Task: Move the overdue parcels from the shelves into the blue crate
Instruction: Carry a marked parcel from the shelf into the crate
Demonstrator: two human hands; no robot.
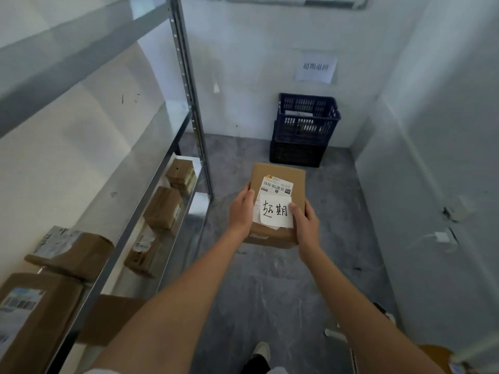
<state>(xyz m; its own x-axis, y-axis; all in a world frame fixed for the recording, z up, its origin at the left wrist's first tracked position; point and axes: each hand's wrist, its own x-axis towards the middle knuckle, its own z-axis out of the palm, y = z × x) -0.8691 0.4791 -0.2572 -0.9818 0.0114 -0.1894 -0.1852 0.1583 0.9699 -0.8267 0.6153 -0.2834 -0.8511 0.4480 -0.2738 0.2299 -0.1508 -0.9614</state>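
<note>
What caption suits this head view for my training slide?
Both hands, left and right, carry a labelled parcel toward the blue crate.

Paper sign (pixel 316 68) on white wall; black crate (pixel 297 155) on grey floor (pixel 283 287); shoe (pixel 261 351).

A handwritten note (pixel 276 211) on the parcel (pixel 278 174) reads 超期; the wall sign (pixel 316 68) reads 超期退回.

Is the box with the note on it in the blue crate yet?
Not yet. Both hands, left hand and right hand, hold the box in the air; the blue crate stands farther off by the wall.
</note>
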